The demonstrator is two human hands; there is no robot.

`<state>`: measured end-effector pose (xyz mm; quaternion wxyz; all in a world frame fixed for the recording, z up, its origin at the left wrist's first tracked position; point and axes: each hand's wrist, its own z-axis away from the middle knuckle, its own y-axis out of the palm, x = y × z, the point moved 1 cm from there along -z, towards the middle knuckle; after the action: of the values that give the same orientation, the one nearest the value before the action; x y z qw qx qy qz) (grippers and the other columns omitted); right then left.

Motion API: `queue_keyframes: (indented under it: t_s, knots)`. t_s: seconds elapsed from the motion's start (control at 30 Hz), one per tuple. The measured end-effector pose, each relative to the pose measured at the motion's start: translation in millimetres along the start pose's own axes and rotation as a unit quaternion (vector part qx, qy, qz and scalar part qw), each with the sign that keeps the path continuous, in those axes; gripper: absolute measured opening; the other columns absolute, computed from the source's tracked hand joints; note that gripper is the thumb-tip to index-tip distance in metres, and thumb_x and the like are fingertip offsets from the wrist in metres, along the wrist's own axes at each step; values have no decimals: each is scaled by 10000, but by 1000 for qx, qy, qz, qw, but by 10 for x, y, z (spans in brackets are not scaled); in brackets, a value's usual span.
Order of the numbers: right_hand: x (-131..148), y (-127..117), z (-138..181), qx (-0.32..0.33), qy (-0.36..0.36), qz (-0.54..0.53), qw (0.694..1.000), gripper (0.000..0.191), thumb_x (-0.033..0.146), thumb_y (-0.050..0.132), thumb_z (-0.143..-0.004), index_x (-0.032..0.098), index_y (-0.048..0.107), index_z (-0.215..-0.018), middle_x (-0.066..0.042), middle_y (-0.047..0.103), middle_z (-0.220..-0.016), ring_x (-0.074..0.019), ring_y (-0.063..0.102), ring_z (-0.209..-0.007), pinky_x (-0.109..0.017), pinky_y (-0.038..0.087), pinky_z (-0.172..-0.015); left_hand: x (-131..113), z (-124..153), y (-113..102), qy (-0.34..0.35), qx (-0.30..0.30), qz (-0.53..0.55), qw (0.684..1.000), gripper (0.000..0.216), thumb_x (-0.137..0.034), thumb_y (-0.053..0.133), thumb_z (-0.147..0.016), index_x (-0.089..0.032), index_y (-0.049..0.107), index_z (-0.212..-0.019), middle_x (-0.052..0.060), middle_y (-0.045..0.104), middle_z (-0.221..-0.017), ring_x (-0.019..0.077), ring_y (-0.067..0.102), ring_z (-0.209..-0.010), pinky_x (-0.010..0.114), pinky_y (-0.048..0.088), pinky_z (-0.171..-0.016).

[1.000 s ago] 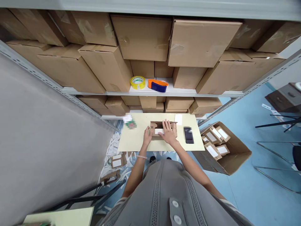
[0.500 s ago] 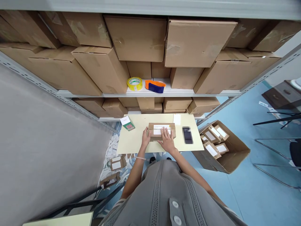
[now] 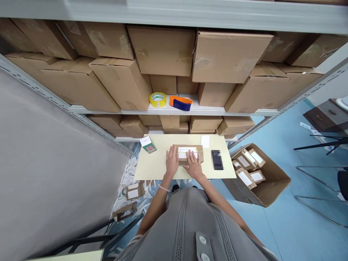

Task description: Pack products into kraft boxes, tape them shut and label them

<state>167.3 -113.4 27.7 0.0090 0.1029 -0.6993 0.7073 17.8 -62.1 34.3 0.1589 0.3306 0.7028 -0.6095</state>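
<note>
A small brown cardboard box [image 3: 187, 161] lies on the pale yellow table [image 3: 160, 172] with a white label [image 3: 184, 152] on its top. My left hand [image 3: 172, 161] rests on the box's left end, fingers stretched forward. On the right part of the label lies my right hand [image 3: 193, 164], flat with the fingers spread. A green and white carton [image 3: 148, 144] stands to the left of my hands. To the right are a white slip of paper [image 3: 205, 141] and a blurred-out dark flat object [image 3: 217, 160].
Shelves ahead hold many cardboard boxes [image 3: 165, 52], a yellow tape roll [image 3: 157, 99] and an orange and blue tape dispenser [image 3: 181, 103]. A large open carton [image 3: 274, 181] with labelled parcels stands right of the table. Paper strips [image 3: 127, 174] litter the floor at left.
My left hand has moved from the box's left side up onto its left end, its fingers now stretched out. My right hand stays flat on the label. The whole view has shifted slightly.
</note>
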Motion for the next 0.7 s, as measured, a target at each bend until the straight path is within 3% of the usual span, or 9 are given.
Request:
queue_keyframes:
  t_s: [0.13, 0.37, 0.47, 0.6, 0.7]
  knots:
    - [6, -55, 4, 11, 4, 4, 1000, 735, 385, 446, -939, 116, 209, -1581, -123, 165, -1650, -287, 124, -1538, -565, 26, -1219, -258, 77, 66, 112, 69, -99, 986, 561, -302, 252, -1022, -192, 248, -1571, 57, 314, -1617, 224, 202, -1527, 505, 137, -1258]
    - [-20, -123, 46, 18, -9, 0, 1000, 715, 298, 488, -908, 176, 257, -1574, -107, 217, -1640, -281, 182, -1527, -571, 23, -1216, -112, 201, 313, 130, 64, -175, 974, 590, -399, 321, -1019, -186, 262, -1565, 52, 323, -1609, 241, 239, -1515, 499, 207, -1246]
    - [-65, -233, -33, 46, -10, -30, 998, 652, 265, 504, -902, 196, 361, -1535, -122, 315, -1608, -290, 273, -1497, -595, 22, -1204, -59, 198, 360, 143, 50, -186, 971, 602, -387, 340, -1015, -197, 222, -1575, 51, 313, -1613, 234, 243, -1514, 502, 218, -1244]
    - [-195, -656, -377, 49, 37, -76, 995, 466, 263, 485, -920, 208, 575, -1373, -138, 521, -1481, -291, 471, -1376, -607, 121, -1187, -59, 190, 388, 141, 35, -192, 971, 630, -388, 375, -1006, -184, 203, -1577, 53, 297, -1619, 238, 218, -1522, 510, 211, -1248]
    - [-315, -1199, -831, -54, 15, -107, 993, 449, 280, 457, -939, 187, 579, -1360, -148, 562, -1436, -279, 497, -1346, -540, 277, -1157, -65, 207, 394, 145, 31, -193, 970, 635, -388, 394, -1001, -182, 215, -1574, 45, 278, -1625, 243, 202, -1526, 519, 195, -1253]
